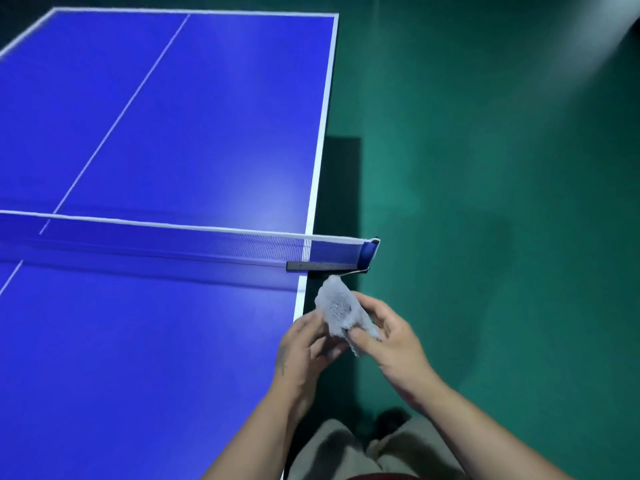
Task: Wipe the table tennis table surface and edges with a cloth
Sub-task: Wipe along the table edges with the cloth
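Both hands, left [304,344] and right [394,341], pinch the crumpled cloth [341,308] between their fingertips, off the table [156,341] edge below the net [242,245], apparently regathering it for wiping.

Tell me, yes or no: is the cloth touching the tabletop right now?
No. Both the left hand and right hand hold the cloth in the air, just off the table's side edge.

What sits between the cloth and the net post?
Only the black net clamp, just above the cloth and below the net post, in the head view.
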Demonstrator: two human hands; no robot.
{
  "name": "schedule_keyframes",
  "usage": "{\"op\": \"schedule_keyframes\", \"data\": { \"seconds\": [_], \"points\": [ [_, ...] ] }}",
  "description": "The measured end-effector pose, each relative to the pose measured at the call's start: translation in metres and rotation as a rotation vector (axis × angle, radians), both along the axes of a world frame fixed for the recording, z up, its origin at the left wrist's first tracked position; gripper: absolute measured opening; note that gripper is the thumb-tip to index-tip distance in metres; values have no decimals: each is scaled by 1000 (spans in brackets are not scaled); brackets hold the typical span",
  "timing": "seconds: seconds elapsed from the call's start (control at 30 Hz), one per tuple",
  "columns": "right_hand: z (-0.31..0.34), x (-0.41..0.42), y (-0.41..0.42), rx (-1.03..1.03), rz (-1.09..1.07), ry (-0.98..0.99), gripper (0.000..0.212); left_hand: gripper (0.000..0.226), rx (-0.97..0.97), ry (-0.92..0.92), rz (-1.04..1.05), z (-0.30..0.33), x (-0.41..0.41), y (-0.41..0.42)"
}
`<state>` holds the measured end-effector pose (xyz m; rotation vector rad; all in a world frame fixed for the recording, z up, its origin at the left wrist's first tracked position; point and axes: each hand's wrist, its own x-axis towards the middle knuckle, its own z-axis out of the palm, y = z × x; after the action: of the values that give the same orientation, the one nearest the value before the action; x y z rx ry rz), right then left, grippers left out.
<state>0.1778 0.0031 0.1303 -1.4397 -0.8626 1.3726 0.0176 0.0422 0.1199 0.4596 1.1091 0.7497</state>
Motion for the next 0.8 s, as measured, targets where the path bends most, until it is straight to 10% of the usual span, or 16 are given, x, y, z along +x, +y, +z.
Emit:
{"op": "schedule_keyframes", "data": {
  "seconds": [0.53,0.8],
  "points": [
    [102,29,-20,-67,-381,334,71,35,477,136,-140,102,3,8],
    [124,73,-36,-166,-206,-105,74,43,569,159,-145,117,8,9]
  ]
}}
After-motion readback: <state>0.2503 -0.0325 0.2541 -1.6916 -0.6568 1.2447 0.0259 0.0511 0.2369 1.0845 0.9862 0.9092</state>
